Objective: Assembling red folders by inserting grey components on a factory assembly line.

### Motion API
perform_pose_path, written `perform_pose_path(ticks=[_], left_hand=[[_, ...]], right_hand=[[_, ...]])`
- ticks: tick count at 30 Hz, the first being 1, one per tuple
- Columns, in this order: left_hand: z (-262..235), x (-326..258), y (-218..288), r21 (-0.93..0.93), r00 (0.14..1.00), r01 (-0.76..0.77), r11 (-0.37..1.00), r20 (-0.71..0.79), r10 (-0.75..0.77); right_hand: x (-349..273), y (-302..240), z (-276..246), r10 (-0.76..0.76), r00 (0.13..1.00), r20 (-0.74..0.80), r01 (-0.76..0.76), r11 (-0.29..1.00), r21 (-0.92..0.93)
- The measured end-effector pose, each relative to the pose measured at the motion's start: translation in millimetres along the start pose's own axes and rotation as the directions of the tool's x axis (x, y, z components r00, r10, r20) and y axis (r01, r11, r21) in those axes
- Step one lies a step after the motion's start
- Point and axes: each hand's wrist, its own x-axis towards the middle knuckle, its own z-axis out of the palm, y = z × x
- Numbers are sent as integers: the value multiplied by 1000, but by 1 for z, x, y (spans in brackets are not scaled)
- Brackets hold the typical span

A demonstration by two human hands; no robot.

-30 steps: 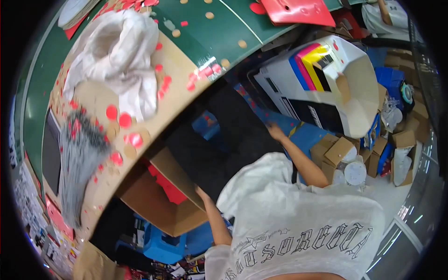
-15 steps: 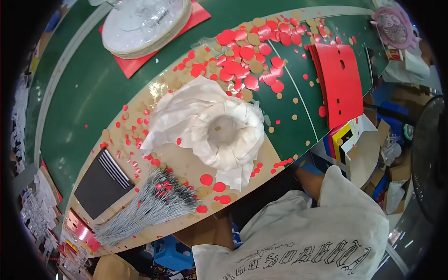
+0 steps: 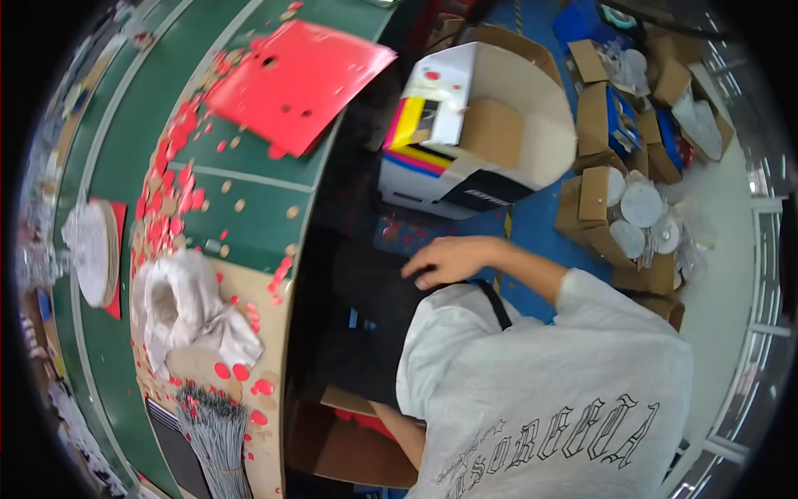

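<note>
My right hand (image 3: 453,259) lies on the dark trousers (image 3: 366,283) over my lap, its fingers bent loosely and a gap showing by the thumb. Nothing appears to be in it. Of my left arm only the forearm (image 3: 405,434) shows, leading toward an open cardboard box (image 3: 345,453) beside the table; the hand itself is hidden. Red material (image 3: 366,420) sits at that box's top edge. On the table to my left are a crumpled white cloth (image 3: 220,328) with a hollow in its middle and a bundle of grey wires (image 3: 216,445). Neither hand touches them.
Red and brown discs (image 3: 170,191) litter the green table (image 3: 249,200). A stack of red sheets (image 3: 303,83) overhangs its edge. Past it stands a large open carton (image 3: 544,133) on the floor. Several smaller boxes (image 3: 594,200) hold white round parts. Round white boards (image 3: 93,254) lie far left.
The view has swung right, so the table now lies at left and the floor cartons show. My right hand, hidden below the table edge before, has come into sight.
</note>
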Motion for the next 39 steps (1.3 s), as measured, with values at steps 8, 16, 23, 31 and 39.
perform_pose_path(ticks=[8, 16, 23, 31, 39], left_hand=[[50, -29, 19, 286, 813, -572, 769, 73, 578], [221, -230, 145, -398, -240, -917, 28, 604, 760], [299, -258, 132, -537, -508, -837, -105, 693, 512], [296, -244, 127, -539, -532, -830, -145, 685, 497], [293, -243, 128, -557, -515, -827, -79, 694, 503]], right_hand=[[-156, 47, -195, 197, 891, -409, -381, 814, -438], [-111, 133, -205, -136, 958, 253, 278, 212, -937], [-108, 127, -205, -178, 930, 322, 349, 150, -925], [-72, 138, -209, -159, 987, 26, 58, 201, -978], [-32, 144, -222, -212, 976, 54, 123, 324, -938]])
